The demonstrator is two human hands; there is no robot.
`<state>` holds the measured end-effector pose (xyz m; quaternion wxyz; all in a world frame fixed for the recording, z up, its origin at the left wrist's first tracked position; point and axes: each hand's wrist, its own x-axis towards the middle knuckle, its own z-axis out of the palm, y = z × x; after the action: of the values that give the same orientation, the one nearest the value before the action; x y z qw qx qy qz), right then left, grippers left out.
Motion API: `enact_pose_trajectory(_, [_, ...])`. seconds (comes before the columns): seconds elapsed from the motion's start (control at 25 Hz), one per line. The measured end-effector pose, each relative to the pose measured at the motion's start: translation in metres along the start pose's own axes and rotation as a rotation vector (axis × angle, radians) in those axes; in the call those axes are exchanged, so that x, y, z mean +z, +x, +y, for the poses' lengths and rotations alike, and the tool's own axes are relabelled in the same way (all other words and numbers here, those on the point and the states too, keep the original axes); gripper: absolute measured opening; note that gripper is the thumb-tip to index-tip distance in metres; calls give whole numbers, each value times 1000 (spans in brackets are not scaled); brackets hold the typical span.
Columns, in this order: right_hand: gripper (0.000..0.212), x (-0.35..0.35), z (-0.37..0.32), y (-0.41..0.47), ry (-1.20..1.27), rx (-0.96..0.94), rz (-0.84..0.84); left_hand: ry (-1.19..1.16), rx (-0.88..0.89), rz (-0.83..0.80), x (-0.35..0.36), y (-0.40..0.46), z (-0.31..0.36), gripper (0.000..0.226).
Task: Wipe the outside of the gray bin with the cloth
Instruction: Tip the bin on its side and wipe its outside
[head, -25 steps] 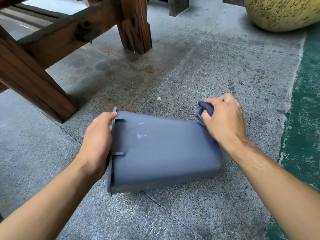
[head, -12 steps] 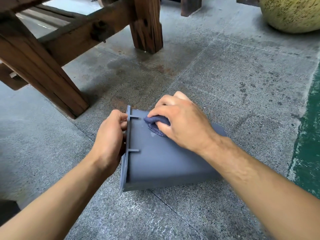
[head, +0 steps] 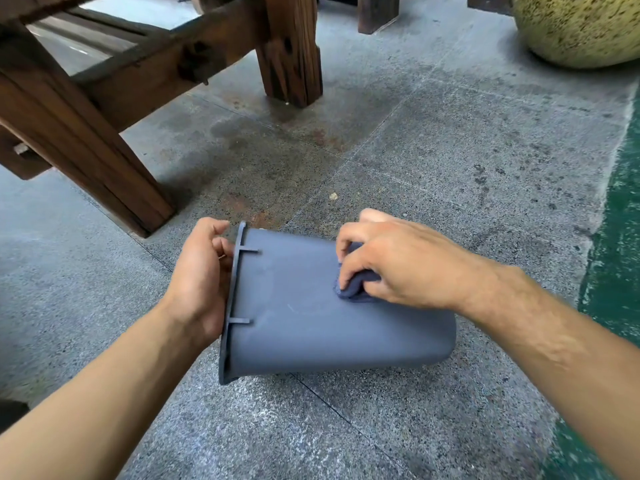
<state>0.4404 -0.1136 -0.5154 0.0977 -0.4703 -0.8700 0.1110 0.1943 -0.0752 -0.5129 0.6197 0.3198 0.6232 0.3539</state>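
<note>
Bin, gray plastic, is lying on its side on the speckled concrete floor, its flanged rim facing left and its closed base pointing right. Two short ribs are showing just under the rim on the upturned wall. The left hand is wrapping around the rim at the left end, fingers curling over the far edge and palm lying against the mouth, gripping the bin. The right hand is pressing a bunched dark blue cloth onto the upper wall toward the right, far part, fingers closing around the wad. Beyond the bin to the far left, thick legs of a wooden bench are standing on the floor. A speckled yellow pot is sitting at the far right, and a green painted strip is running along the right edge.
</note>
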Motion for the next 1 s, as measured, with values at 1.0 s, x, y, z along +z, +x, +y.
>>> enact_pose_trajectory(1.0, [24,10,-20,26,751,743,796,58,91,-147,10,-15,-27,9])
